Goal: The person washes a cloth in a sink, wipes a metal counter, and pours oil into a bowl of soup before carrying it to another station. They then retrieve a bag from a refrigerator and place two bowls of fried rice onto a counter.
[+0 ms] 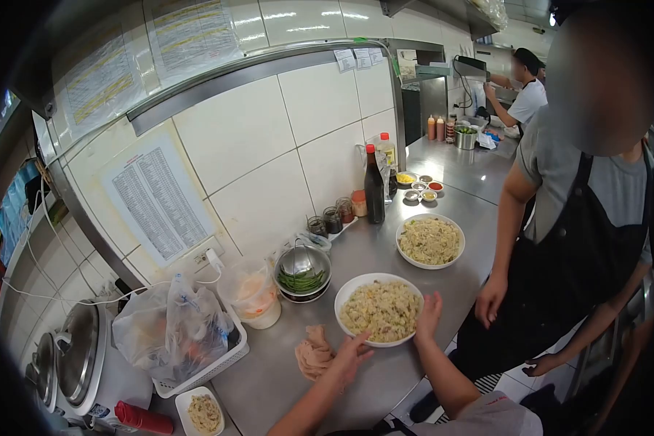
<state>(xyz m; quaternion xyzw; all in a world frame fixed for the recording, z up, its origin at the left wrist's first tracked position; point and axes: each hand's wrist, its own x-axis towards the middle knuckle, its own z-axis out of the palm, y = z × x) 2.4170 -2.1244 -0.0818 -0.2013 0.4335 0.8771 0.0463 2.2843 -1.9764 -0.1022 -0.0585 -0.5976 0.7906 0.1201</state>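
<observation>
A round white bowl heaped with fried rice sits on the steel counter, between my two hands. My left hand is at the bowl's lower left rim, fingers spread and stretched toward it. On the right side, my right hand rests against the rim with its fingers extended. A second white bowl of fried rice stands behind, toward the back right. Beside my left hand lies a crumpled brownish cloth. Up and to the left is a metal bowl with green vegetables.
A co-worker in a black apron stands close on the right; another person works farther back. Bottles and jars line the wall. At left are a white basket with plastic bags, a plastic tub and large cookers.
</observation>
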